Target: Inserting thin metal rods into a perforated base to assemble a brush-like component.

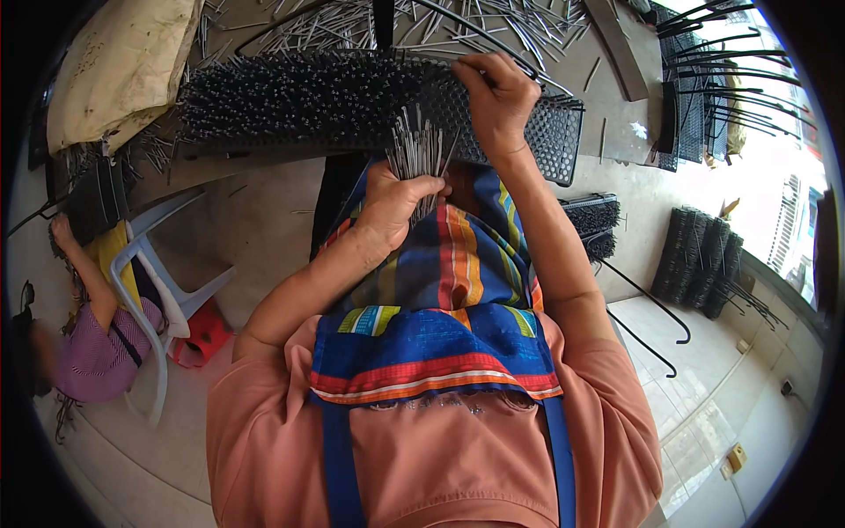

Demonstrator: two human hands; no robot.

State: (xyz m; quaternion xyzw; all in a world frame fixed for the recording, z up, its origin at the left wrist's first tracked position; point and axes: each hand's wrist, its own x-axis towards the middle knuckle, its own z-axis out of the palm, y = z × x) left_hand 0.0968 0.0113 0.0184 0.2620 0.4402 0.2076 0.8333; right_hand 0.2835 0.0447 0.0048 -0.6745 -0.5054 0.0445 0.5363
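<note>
My left hand (389,204) is closed round a bundle of thin metal rods (417,150), which fan upward above my striped apron. Just beyond it lies a long black perforated rack (558,132). Dark upright pieces (286,99) densely fill its left and middle holes, while bare holes show at the right end. Over that right part is my right hand (503,95), its fingers curled and pinched together near the rack's far edge. Whatever they may hold is too small or hidden to make out.
Loose metal rods (519,25) lie scattered across the worktable behind the rack. A beige sack (123,75) sits at the far left. Another person (101,339) works by a pale plastic chair (163,282). Black racks with long hooked handles (700,110) stand at right; more hooks (647,317) jut out nearby.
</note>
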